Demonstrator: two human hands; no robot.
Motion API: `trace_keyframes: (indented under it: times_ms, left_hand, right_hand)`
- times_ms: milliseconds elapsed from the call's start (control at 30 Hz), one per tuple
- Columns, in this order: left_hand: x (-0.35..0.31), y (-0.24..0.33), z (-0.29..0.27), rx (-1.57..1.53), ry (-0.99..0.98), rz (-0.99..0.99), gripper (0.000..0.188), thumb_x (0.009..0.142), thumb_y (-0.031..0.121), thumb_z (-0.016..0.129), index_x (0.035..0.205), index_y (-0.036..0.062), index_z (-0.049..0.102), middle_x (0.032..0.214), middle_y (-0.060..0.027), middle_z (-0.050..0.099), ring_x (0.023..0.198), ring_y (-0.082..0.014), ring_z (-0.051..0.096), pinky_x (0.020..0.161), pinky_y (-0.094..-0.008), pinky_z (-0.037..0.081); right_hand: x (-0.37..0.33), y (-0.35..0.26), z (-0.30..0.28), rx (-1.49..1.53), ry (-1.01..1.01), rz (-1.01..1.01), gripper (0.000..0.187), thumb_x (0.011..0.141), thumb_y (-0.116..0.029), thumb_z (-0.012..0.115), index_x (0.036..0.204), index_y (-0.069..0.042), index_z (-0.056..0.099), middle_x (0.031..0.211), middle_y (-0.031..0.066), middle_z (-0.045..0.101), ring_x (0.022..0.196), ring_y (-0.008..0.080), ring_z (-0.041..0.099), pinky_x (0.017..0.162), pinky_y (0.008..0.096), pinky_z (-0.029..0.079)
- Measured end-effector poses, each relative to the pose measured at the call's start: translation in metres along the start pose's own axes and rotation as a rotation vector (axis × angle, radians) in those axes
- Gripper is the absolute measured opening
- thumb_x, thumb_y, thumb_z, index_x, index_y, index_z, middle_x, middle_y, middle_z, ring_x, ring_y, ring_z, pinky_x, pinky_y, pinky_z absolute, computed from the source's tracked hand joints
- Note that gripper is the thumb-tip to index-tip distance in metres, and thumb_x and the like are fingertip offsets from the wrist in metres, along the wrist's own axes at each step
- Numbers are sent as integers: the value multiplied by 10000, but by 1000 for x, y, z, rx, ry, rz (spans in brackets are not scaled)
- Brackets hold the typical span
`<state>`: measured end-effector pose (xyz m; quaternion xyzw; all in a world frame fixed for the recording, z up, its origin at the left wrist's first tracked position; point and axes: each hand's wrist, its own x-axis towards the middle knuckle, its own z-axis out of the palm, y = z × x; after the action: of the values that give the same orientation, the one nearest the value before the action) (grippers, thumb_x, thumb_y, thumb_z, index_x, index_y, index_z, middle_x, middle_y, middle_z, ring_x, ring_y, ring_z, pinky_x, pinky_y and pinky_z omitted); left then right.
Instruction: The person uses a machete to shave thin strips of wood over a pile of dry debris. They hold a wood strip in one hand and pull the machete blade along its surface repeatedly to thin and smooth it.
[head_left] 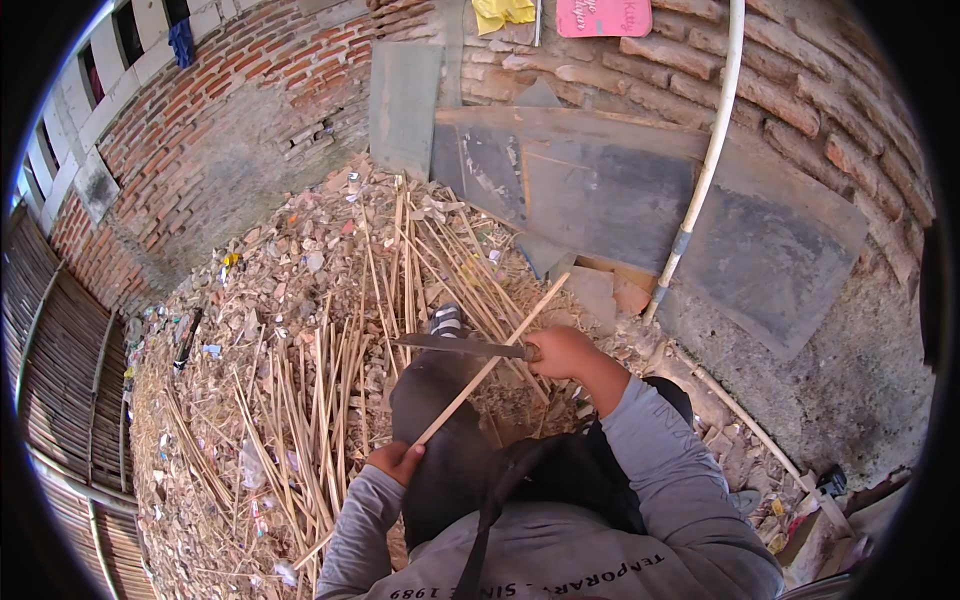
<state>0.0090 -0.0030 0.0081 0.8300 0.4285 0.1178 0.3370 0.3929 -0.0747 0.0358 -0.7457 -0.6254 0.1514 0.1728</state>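
My left hand (397,461) is closed around the lower part of a pale bamboo strip (457,398), which slants up and away to the right over my dark-trousered legs. In my right hand (562,353) is the handle of a long knife (452,345). Its dark blade points left and lies across the strip, around its middle; whether the edge bites into it I cannot tell. Many similar bamboo strips (322,420) lie loosely on the ground to the left of my legs, and more strips (470,272) spread out beyond my foot.
Rubble and litter (260,290) cover the ground. A brick wall (250,75) rises behind, with dark boards (610,185) leaning on it. A white pipe (712,150) stands at the right. Slatted bamboo panels (65,350) line the far left.
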Motion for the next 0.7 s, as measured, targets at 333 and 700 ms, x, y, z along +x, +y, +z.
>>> trace_keyframes:
  times_ms: [333,700]
  left_hand:
    - [1,-1,2,27,15,18,473,909,436,592,742,-6,598,633,-191,562,601,-284,577,595,-397,435]
    - [2,3,3,73,40,67,487,924,444,555,744,-7,591,657,-223,564,631,-375,586,602,-426,437]
  right_hand:
    - [3,5,2,64,31,58,246,756,-340,700,847,-117,653,811,139,662,819,354,647,706,473,504]
    - [9,31,2,134,161,45,296,742,-320,720,867,-63,642,763,174,633,750,377,629,677,457,494]
